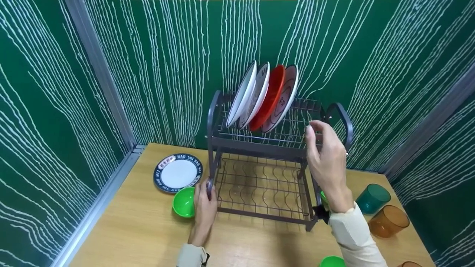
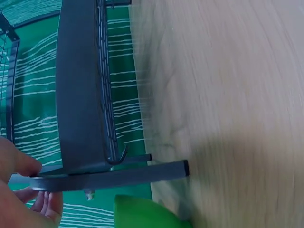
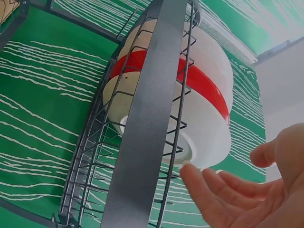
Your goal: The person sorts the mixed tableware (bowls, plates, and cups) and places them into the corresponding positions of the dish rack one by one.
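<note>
A dark two-tier dish rack (image 1: 256,146) stands on the table. In its upper tier lean a white plate (image 1: 237,107), a second white plate (image 1: 262,89), a red plate (image 1: 272,98) and a white patterned plate (image 1: 290,94) at the right. My left hand (image 1: 205,207) grips the rack's left front frame, thumb and fingers on either side of the bar in the left wrist view. Raised in front of the upper tier's right part, my right hand (image 1: 328,159) holds nothing. Its fingers extend near the plates' undersides in the right wrist view.
Left of the rack lie a blue-rimmed plate (image 1: 159,178) and a green bowl (image 1: 183,203). To the right are a green cup (image 1: 374,198) and an amber cup (image 1: 387,222). Another green bowl (image 1: 332,261) sits at the bottom edge. Green walls enclose the table (image 1: 122,230).
</note>
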`<state>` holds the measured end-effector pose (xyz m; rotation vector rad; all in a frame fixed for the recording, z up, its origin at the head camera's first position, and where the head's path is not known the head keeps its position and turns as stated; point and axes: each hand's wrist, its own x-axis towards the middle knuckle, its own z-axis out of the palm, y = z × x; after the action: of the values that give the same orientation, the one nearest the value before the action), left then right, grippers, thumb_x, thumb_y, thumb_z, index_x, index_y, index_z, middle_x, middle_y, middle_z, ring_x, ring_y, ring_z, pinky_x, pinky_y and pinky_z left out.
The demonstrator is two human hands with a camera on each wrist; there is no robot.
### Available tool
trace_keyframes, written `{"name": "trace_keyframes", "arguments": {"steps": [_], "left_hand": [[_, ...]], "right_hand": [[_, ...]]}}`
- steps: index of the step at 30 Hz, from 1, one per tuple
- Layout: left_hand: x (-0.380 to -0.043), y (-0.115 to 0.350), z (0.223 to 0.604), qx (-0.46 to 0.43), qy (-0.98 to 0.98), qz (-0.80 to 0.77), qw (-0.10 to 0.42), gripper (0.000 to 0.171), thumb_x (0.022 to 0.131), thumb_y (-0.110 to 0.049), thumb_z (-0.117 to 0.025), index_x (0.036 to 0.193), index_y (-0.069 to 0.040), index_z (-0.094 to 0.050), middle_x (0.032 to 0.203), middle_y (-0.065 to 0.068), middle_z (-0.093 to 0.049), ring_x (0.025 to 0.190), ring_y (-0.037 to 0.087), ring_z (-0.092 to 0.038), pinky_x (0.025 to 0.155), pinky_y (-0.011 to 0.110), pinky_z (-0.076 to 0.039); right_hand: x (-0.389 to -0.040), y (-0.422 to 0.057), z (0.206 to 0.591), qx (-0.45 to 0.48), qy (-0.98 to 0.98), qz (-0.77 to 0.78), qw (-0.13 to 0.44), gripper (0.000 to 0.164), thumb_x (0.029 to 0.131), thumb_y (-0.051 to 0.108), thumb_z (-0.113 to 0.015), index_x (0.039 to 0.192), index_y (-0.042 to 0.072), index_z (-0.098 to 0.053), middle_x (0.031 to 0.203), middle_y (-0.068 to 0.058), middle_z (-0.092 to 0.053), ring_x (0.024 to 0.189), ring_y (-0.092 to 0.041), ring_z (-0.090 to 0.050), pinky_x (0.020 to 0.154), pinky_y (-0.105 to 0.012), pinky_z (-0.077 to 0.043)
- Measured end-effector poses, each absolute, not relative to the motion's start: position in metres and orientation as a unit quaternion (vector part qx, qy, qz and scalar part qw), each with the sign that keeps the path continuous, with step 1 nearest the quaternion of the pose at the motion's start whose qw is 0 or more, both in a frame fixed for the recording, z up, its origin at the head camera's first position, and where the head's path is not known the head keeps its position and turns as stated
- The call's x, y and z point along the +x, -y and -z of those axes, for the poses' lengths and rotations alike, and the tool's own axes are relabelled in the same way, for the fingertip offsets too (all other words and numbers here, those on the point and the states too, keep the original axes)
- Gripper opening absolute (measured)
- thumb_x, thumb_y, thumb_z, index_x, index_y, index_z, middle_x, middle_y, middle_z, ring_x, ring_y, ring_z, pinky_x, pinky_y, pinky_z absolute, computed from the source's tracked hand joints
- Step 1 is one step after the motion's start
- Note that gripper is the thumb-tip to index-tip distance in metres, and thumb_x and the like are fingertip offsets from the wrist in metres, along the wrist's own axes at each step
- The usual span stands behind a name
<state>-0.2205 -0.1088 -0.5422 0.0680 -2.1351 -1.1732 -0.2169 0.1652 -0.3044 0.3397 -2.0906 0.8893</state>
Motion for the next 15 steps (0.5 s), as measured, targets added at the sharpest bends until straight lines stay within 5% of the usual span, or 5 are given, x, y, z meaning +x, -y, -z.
{"name": "trace_keyframes", "arguments": {"steps": [5,15], "left_hand": [[-0.222,0.114,0.542,0.014,0.821,0.447,0.355,0.026,0.091,-0.01,-0.063,0.115,0.001,-0.061,0.1,0.012,-0.058,0.09,0.026,-0.058,0.079,0.041,-0.052],[-0.22,0.137,0.538,0.013,0.806,0.462,0.369,0.024,0.098,-0.017,-0.052,0.111,0.001,-0.062,0.095,0.009,-0.059,0.086,0.019,-0.055,0.076,0.034,-0.049]], "right_hand": [[-0.206,-0.172,0.315,0.151,0.818,-0.354,0.428,0.027,0.098,0.024,-0.052,0.116,0.006,-0.063,0.109,-0.003,-0.066,0.09,-0.014,-0.063,0.067,-0.013,-0.048],[-0.186,-0.178,0.343,0.163,0.796,-0.397,0.427,0.022,0.092,0.008,-0.061,0.114,0.004,-0.064,0.105,-0.004,-0.067,0.092,-0.011,-0.061,0.081,-0.014,-0.048]]}}
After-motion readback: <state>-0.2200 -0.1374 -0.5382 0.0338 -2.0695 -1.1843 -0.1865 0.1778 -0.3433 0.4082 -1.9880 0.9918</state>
